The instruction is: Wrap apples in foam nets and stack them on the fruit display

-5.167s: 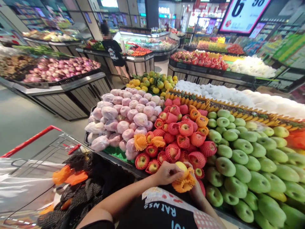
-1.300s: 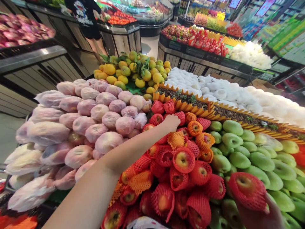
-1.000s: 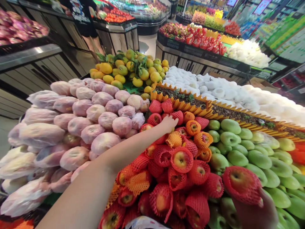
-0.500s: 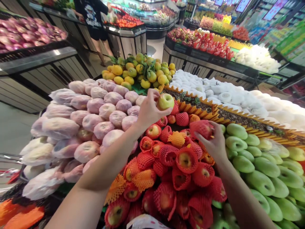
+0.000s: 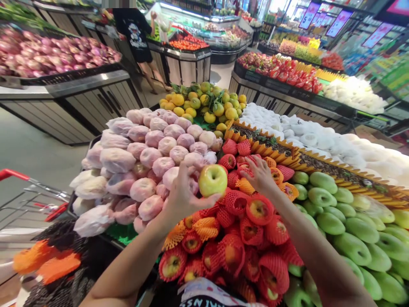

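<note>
At the far left edge, the red-trimmed frame of a shopping cart [image 5: 56,212] stands beside the display, with orange pieces [image 5: 59,267] lying on dark mesh [image 5: 56,236] below it. Behind, onions [image 5: 57,53] fill a separate stand, and another person [image 5: 136,34] in a dark shirt stands just past it.

Next along the near display comes a mound of pinkish fruit [image 5: 150,157], each piece in a thin pale wrapper. Over its right side the left hand [image 5: 180,192] holds a bare yellow-green apple [image 5: 213,181]. The hand is curved in a wide C: the thumb stretches under the apple, its tip reaching the lower right side, while the fingers arch up on the upper left. A gap separates the apple from the palm, so it sits out toward the fingertips, its dimpled end facing up. Where the far fingertips press cannot be told, since the apple partly covers that area.

Beneath and right of it lie red-sleeved apples [image 5: 259,209], mixed with some orange foam sleeves [image 5: 206,229]. Above the upper part of this heap is the right hand [image 5: 262,176], fingers spread apart and pointing leftward; nothing shows in its grasp, and whether the tips touch the sleeves cannot be told. The yellow-green apple lies to the left of those fingers, well clear of them.

Farthest right, bare green apples [image 5: 356,230] are piled beside the right forearm.
</note>
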`<state>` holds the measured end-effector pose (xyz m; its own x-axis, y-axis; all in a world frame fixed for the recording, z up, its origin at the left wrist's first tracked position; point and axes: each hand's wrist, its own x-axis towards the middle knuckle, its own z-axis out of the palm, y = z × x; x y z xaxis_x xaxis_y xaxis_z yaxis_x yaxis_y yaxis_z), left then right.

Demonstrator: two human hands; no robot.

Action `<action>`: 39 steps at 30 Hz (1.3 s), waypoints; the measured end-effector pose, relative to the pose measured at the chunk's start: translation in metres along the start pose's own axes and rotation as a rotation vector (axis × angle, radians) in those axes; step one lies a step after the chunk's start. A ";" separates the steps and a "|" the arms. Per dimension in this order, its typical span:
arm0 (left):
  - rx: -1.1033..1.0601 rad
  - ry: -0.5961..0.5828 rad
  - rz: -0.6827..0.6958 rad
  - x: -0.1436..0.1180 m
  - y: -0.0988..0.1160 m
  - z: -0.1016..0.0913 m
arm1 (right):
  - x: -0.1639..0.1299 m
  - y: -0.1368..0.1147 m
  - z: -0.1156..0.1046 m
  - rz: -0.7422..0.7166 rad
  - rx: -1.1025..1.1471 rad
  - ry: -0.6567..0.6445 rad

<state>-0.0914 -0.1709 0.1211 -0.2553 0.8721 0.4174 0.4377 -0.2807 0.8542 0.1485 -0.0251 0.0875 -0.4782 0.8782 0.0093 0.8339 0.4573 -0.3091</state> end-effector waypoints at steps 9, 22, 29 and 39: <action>-0.049 -0.719 0.082 -0.116 0.020 0.041 | -0.227 -0.067 0.002 0.044 0.887 -0.141; 0.666 -0.515 0.022 -0.137 -0.042 0.003 | -0.346 -0.062 0.094 0.271 0.578 0.057; 0.296 -0.251 -0.048 -0.163 -0.010 0.012 | -0.329 -0.066 0.107 0.220 0.346 0.163; -0.517 -0.819 -0.294 -0.214 0.010 0.044 | -0.344 -0.061 0.096 0.030 0.969 0.145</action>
<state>0.0055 -0.3425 0.0272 0.4624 0.8866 -0.0068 -0.0239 0.0202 0.9995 0.2358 -0.3688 0.0122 -0.3675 0.9261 0.0854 0.2268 0.1783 -0.9575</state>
